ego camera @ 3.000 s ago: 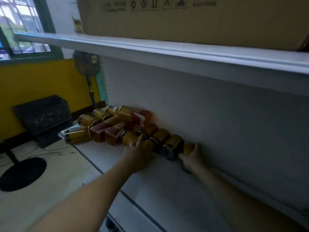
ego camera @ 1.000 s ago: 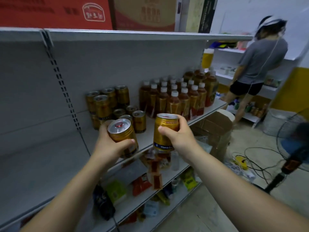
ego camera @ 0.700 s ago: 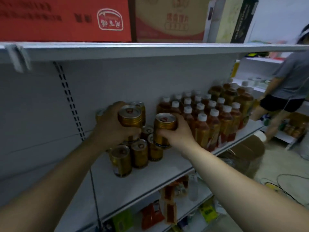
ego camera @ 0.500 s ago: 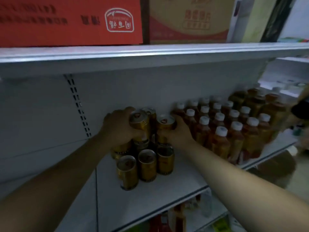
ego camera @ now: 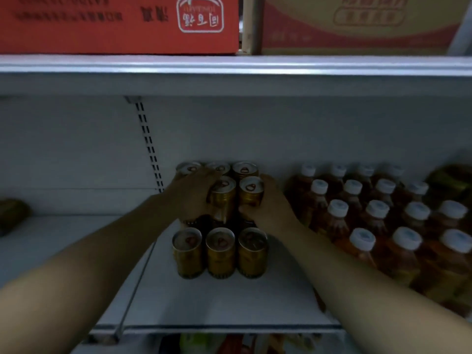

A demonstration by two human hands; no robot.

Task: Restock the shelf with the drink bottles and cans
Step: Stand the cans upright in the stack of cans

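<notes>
the left hand (ego camera: pixel 190 198) is curled round the left can (ego camera: pixel 222 200) and the right hand (ego camera: pixel 267 209) round the right can (ego camera: pixel 251 192), both upright and side by side on the shelf (ego camera: pixel 217 302), raised behind the front cans (ego camera: pixel 220 254), with bottles (ego camera: pixel 370 215) just to the right.

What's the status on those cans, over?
Left hand grips left can, right hand grips right can. Both raised behind front cans, unreleased. Bottles crowd right hand.
</notes>
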